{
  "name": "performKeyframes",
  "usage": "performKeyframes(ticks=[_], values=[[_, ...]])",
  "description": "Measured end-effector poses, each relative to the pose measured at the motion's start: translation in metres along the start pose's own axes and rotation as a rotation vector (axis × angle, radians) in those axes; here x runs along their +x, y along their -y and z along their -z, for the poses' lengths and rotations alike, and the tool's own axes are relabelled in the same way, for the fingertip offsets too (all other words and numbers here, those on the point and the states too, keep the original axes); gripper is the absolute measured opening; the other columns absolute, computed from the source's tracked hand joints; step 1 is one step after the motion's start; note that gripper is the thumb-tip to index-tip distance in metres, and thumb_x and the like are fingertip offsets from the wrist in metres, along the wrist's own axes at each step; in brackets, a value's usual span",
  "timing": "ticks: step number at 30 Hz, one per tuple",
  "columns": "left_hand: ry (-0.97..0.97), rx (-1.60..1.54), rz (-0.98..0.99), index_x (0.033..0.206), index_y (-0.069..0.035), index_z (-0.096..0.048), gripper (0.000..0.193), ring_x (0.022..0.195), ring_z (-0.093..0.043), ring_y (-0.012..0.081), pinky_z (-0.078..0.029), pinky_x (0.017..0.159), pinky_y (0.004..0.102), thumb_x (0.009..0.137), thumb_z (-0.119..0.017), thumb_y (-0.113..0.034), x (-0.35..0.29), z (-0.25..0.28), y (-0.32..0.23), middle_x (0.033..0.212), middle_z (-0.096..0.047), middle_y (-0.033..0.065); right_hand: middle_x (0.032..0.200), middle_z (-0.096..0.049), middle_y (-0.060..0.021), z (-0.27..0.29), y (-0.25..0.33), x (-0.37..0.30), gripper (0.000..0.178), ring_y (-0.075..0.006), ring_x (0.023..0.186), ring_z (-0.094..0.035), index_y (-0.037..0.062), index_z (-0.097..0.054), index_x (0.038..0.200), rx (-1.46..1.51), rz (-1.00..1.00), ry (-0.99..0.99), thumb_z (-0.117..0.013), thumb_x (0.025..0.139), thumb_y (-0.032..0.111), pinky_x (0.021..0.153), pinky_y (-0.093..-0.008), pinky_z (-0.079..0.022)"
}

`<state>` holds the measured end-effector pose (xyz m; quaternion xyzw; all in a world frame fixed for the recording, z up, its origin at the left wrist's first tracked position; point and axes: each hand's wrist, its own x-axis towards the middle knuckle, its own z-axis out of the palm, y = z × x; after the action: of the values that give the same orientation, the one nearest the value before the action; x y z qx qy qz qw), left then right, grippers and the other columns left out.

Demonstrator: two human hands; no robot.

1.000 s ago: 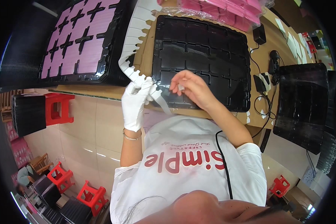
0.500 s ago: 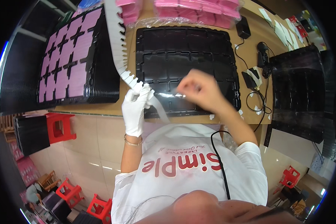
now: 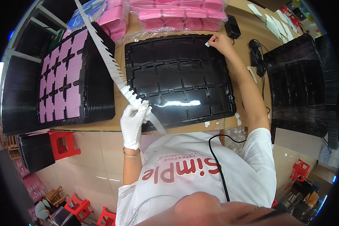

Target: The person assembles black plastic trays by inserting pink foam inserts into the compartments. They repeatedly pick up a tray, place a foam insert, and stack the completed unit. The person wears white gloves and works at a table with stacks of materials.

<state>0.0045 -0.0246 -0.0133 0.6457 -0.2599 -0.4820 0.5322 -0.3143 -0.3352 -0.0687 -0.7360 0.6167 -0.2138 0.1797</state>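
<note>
My left hand (image 3: 135, 119), in a white glove, is closed around a long white strip of labels (image 3: 111, 64) that runs up and away to the far left, its short tail hanging below the hand. A black plastic tray (image 3: 169, 71) with moulded compartments lies on the table in front of me. At its far right corner, my bare right hand (image 3: 221, 42) pinches a small white label (image 3: 207, 44) between thumb and finger, just over the tray's edge. Whether the label touches the tray I cannot tell.
On the left stands a stack of black trays (image 3: 98, 86) with pink pieces (image 3: 72, 100) in the top one. Pink packs in clear film (image 3: 180, 15) lie behind the tray. A black adapter (image 3: 232, 27) and cables (image 3: 255, 51) sit right, beside another black tray stack (image 3: 295, 79).
My right hand has moved from over the tray's near middle to its far right corner, with a label now visible in its fingers. The left hand keeps hold of the strip.
</note>
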Motion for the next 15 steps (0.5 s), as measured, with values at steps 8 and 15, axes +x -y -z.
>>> performKeyframes(ticks=[8, 15], values=[[0.003, 0.01, -0.031, 0.1, -0.003, -0.066, 0.013, 0.069, -0.059, 0.0045, -0.04, 0.055, 0.0169, 0.09, -0.069, -0.011, 0.0, -0.003, -0.001, 0.087, -0.068, 0.0024, 0.063, -0.061, -0.0032, -0.004, 0.0, -0.012, 0.018, -0.0133, 0.06, -0.057, 0.0041, -0.068, 0.075, 0.191, 0.116, 0.065, -0.076, 0.073, 0.02, 0.057, -0.0301, -0.044], [0.002, -0.104, 0.008, 0.098, -0.002, -0.066, 0.015, 0.059, -0.049, 0.0022, -0.034, 0.052, 0.0167, 0.088, -0.072, -0.012, -0.006, -0.008, -0.003, 0.081, -0.066, 0.0026, 0.09, -0.064, -0.0081, 0.007, 0.074, -0.14, 0.017, -0.0143, 0.077, -0.059, 0.0002, -0.06, 0.103, 1.512, -0.155, 0.453, -0.058, 0.089, 0.01, 0.071, -0.0254, -0.048]])
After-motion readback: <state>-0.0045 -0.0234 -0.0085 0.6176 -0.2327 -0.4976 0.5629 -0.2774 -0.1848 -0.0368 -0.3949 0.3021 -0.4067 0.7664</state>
